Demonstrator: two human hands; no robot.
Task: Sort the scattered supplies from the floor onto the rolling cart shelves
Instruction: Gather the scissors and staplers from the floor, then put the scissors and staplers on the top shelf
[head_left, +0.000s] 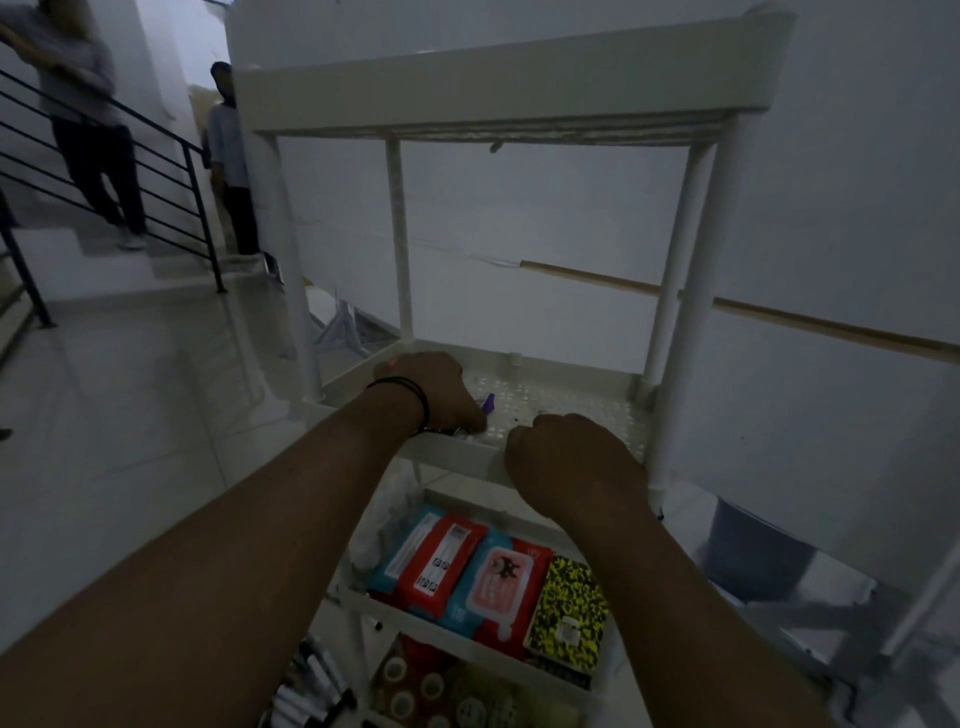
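While both arms are reaching over the cart (452, 457), the left hand (426, 389) is curling down onto the perforated shelf (561, 405), its fingers hidden; whether it is gripping anything cannot be told. A purple item (488, 404) is lying just beside it. The right hand (571, 462) is closing into a fist at the shelf's front rim (its fingers are out of sight too). Wipe packs (457, 566) and a notebook (569, 608) are sitting one shelf lower; markers (317, 686) are cut off below.
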